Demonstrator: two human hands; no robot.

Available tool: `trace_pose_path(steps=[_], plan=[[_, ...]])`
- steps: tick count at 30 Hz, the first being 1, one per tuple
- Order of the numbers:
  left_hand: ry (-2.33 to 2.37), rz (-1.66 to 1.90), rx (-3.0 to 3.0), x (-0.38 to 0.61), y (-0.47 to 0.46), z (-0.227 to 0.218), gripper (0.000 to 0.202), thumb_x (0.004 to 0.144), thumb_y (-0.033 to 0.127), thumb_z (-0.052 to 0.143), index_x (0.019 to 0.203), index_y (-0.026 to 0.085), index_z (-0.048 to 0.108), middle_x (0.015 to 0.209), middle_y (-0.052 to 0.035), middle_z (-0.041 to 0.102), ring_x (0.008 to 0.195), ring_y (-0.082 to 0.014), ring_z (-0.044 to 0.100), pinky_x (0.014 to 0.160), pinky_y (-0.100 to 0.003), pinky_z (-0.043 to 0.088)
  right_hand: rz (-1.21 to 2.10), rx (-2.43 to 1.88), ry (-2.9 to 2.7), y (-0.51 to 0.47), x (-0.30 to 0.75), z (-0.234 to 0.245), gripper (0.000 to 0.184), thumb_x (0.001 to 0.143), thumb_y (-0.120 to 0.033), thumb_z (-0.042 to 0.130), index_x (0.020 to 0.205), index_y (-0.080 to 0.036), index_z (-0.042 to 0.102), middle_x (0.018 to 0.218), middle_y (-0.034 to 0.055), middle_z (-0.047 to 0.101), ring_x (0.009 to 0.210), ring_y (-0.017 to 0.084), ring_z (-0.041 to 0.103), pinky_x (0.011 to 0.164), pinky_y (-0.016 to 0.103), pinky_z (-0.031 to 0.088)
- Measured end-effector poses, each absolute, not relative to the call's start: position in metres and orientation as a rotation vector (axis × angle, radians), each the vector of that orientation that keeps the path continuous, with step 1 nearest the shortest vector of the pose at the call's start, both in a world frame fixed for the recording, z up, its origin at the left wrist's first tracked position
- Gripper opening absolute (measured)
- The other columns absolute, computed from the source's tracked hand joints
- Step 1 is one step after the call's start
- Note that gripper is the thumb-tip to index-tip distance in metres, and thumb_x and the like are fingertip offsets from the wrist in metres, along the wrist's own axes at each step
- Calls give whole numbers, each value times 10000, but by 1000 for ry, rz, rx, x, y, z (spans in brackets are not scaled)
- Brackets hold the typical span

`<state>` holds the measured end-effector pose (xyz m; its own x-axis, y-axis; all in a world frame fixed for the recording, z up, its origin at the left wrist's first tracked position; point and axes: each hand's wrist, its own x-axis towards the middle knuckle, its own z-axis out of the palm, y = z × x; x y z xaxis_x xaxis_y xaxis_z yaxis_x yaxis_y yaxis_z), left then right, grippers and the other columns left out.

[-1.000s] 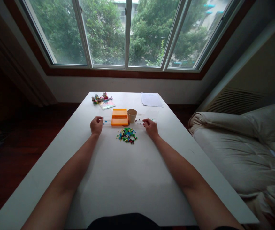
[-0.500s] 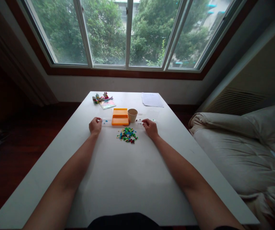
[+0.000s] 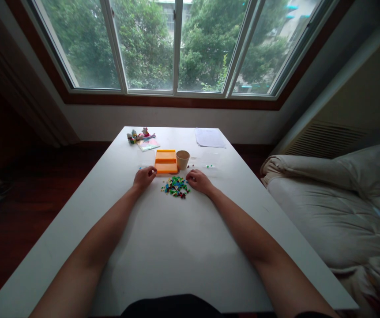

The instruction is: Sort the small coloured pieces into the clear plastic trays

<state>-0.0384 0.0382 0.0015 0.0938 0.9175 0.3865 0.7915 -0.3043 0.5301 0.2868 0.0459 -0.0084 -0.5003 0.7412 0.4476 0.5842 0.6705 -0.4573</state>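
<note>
A small heap of mixed building bricks (image 3: 176, 187), green, blue, yellow, cream and dark red, lies mid-table. My left hand (image 3: 144, 177) hovers left of the heap, by the front left corner of an orange two-part tray (image 3: 166, 168). Its fingers are loosely bent, a little apart from the thumb, with nothing visible between them. Reaching in from the right, my right hand (image 3: 199, 181) has its loosely curled fingertips at the heap's right edge. No brick can be made out in it. Behind the heap, a paper cup (image 3: 183, 160) stands upright against the tray's right side.
Clear shallow containers flank the tray and cup; the right container (image 3: 210, 160) has a few green bits in it. Small dark bricks (image 3: 190, 165) lie beside the cup. Farther back are small figures (image 3: 133, 136), a shiny packet (image 3: 148, 144) and white paper sheets (image 3: 210, 138).
My left hand has moved right, away from the left clear container toward the orange tray. My right hand has come left and nearer to me, up to the heap's edge.
</note>
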Motion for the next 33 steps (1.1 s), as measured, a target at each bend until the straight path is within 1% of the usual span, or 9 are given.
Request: trace_pose_path(steps=[6,17,19,25,29,33], plan=[[1624,894,2294,-34,36,0,201,848,332,570,902,228,734,689,-10,651,619,-155,549,632,-267,381,336,-1017,-2280,46,288,-7,120,770,-146,650,850,-217,704,892,47,642,875,197,552,792,306,459],[1505,790,2376,-29,32,1,220,849,340,563,890,223,744,700,-15,664,625,-149,553,634,-255,385,252,-989,-2336,45,289,-7,73,797,-157,655,829,-213,689,916,62,632,909,207,548,796,308,456],[1510,771,2383,-28,31,2,215,849,338,565,891,224,742,714,-18,670,636,-151,558,636,-253,387,245,-1022,-2309,46,289,-8,71,803,-156,642,824,-211,681,883,56,632,880,201,550,780,303,452],[1487,727,2427,-24,29,5,195,848,327,577,892,234,743,718,-16,668,643,-154,561,627,-254,378,311,-1132,-2155,44,287,-8,46,814,-185,611,804,-211,647,757,8,618,684,146,517,661,261,422],[1477,764,2407,-17,26,7,202,856,330,581,901,226,747,717,-19,669,628,-147,552,618,-250,373,440,-1091,-2046,39,277,1,67,838,-248,604,807,-209,649,763,4,654,660,136,528,629,252,422],[1408,864,2375,-4,21,12,201,871,319,579,907,208,743,699,-9,658,608,-125,532,605,-233,365,576,-1013,-1947,30,261,11,129,866,-321,605,870,-210,670,786,8,682,672,140,563,631,255,445]])
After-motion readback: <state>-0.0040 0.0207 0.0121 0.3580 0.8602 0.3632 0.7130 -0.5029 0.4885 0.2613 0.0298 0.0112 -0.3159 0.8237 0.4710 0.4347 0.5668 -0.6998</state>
